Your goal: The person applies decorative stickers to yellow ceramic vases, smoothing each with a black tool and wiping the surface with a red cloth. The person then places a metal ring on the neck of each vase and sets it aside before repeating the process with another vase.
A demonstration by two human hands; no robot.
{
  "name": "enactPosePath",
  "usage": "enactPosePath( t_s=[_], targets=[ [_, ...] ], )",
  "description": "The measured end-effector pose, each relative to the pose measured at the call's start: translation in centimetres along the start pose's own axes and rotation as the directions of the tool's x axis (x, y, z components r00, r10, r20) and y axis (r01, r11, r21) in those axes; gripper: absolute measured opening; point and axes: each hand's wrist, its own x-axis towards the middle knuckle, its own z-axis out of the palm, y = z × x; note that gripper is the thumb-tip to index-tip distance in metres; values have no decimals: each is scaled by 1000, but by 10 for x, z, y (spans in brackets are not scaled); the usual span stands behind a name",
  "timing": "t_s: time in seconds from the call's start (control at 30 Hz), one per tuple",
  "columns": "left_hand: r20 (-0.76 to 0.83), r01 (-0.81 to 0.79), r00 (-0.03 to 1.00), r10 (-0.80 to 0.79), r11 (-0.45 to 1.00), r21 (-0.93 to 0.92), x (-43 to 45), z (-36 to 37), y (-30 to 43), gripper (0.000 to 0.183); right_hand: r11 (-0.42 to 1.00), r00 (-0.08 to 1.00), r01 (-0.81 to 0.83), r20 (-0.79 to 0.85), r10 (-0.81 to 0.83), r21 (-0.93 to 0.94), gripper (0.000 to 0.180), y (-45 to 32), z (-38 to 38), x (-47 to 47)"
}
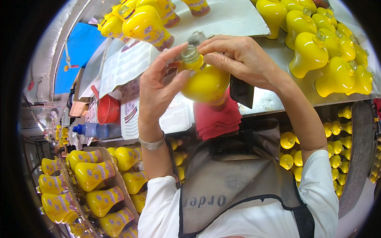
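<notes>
Both my hands are at the neck of a glossy yellow glass bottle (205, 84), which stands tilted over a folded red cloth (218, 119). My left hand (162, 80) holds its left side, thumb and forefinger beside the clear threaded mouth. The fingers and thumb of my right hand (229, 55) pinch a narrow dark band (203, 66) on the neck. The bottle's lower part bears a printed pattern, partly blurred. Left of my left wrist, a white sheet (130, 119) carries curved dark and pale strips. A dark block (242, 92) is just right of the bottle.
Decorated yellow bottles (147, 26) stand at the back left; plain yellow bottles (309, 53) crowd the metal table at right. A red plastic dipper (107, 108) and blue-capped bottle (92, 130) are at left. Decorated bottles (94, 175) fill cartons below left; more bottles (336, 145) lie under the table.
</notes>
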Motion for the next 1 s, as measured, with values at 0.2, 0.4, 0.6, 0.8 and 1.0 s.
enactPosePath(
  t_s=[0.2,0.4,0.6,0.8,1.0],
  targets=[
    [-44,8,999,-5,998,56,3,6,0,51,999,999,-39,13,39,1,28,0,-1,0],
    [-67,30,998,-22,991,128,4,13,8,50,1000,999,-31,9,31,1,28,0,-1,-2],
    [-83,75,994,-65,989,125,8,21,14,45,998,994,34,-110,-27,59,29,4,4,-2],
    [-95,73,993,-65,993,92,7,25,11,37,998,992,26,-126,-18,64,28,6,7,-3],
    [-141,45,989,-41,999,19,6,29,4,35,995,995,26,-102,-17,92,27,3,4,-3]
  ],
)
